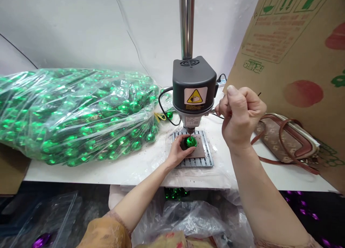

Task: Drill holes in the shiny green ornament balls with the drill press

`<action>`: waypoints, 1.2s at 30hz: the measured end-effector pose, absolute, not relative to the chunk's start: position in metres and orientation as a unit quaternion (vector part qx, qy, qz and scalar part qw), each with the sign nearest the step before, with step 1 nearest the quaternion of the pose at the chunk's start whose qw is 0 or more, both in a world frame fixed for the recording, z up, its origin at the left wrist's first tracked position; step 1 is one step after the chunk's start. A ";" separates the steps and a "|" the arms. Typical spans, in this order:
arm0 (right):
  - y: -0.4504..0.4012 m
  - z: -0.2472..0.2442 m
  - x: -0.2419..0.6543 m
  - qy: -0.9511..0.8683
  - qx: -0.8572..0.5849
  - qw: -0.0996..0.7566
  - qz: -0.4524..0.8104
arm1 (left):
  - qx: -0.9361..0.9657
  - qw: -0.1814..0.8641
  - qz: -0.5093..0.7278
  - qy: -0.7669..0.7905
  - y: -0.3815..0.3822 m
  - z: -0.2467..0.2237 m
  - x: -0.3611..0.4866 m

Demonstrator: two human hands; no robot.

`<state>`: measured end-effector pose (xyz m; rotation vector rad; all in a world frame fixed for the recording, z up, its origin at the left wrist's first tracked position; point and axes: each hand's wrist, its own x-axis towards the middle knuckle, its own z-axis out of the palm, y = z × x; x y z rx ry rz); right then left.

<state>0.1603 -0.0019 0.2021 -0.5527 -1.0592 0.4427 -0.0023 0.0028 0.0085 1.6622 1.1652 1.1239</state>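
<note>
My left hand pinches a shiny green faceted ball between thumb and fingers. The ball rests on a brown board over the slotted metal base of a small bench drill press. The drill's tip comes down right above the ball; whether it touches cannot be made out. To the right of the black motor housing, my right hand is closed in a fist around the drill press lever, whose metal rod shows only partly beside the fingers.
A big clear plastic bag of green balls lies on the white table at left. At right are a brown handbag and a tall cardboard box. Plastic sheeting hangs below the front edge. Purple balls show lower down.
</note>
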 end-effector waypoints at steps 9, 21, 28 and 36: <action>-0.008 0.188 0.159 -0.507 -0.237 0.809 0.181 | 0.646 0.434 0.443 0.444 0.000 0.007 -0.003; -0.006 0.162 0.158 -0.518 -0.177 0.828 0.123 | 0.646 0.432 0.451 0.439 -0.001 0.008 -0.003; -0.003 0.149 0.160 -0.545 -0.129 0.824 0.090 | 0.644 0.440 0.452 0.432 -0.003 0.009 -0.002; -0.004 0.142 0.162 -0.548 -0.144 0.819 0.086 | 0.641 0.439 0.457 0.433 -0.003 0.009 -0.001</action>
